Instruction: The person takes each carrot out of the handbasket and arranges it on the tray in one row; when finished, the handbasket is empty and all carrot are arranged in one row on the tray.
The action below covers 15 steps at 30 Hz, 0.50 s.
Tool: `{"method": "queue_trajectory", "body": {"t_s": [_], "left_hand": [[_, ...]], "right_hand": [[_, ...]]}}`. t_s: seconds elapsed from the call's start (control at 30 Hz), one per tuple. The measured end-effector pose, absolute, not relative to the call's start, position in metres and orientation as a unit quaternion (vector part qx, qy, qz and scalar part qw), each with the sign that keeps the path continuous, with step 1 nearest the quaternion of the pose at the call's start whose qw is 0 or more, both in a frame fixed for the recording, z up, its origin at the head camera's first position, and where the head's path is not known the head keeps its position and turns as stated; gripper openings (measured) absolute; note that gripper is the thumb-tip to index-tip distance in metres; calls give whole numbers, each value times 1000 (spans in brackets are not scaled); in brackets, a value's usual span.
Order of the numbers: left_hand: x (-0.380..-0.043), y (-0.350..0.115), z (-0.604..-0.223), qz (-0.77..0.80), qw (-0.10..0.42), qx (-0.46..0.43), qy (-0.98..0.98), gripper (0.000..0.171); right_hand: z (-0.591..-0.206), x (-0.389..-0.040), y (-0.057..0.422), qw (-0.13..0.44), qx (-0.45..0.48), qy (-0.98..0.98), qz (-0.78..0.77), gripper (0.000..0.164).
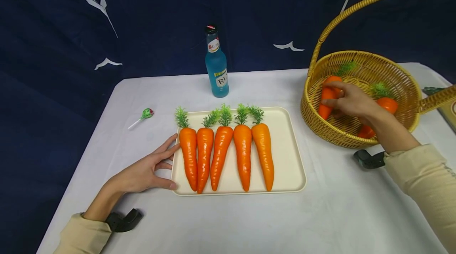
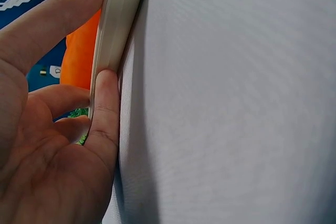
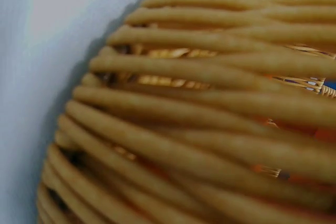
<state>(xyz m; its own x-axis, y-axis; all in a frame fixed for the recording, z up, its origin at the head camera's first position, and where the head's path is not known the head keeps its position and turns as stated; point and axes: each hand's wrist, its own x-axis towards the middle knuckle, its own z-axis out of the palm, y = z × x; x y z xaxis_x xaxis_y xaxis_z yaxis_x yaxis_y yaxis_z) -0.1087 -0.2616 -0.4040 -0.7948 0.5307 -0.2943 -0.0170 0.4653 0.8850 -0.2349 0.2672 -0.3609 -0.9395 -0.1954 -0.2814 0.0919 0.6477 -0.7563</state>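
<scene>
Five orange carrots with green tops, one of them a carrot (image 1: 243, 157) near the middle, lie side by side on a cream tray (image 1: 288, 151). My left hand (image 1: 149, 170) rests at the tray's left side, its fairly straight fingers and thumb touching the rim. The left wrist view shows a fingertip (image 2: 107, 85) against the tray's outer wall (image 2: 118, 30). Inside the wicker basket (image 1: 320, 127) on the right, my right hand (image 1: 350, 99) grips a carrot (image 1: 325, 101) between thumb and fingers. Basket weave (image 3: 184, 103) fills the right wrist view and hides that hand.
Another carrot (image 1: 386, 104) lies in the basket, under whose tall handle (image 1: 333, 24) my right arm reaches. Behind the tray stands a blue bottle (image 1: 217, 69). A lollipop (image 1: 146, 114) lies at the left. A flat printed item (image 1: 447, 107) is partly hidden beyond the basket.
</scene>
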Motion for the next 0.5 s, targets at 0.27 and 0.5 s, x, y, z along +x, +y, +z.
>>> {"method": "queue_trajectory", "body": {"t_s": [0.27,0.5], "left_hand": [[-109,-262,-404,490,277,157,811,101],[-109,-262,-404,490,277,160,811,101]], "right_hand": [[-361,-235,267,191,-18,884,-426,68],[-361,-233,265,157,-7,881,-445,67]]}}
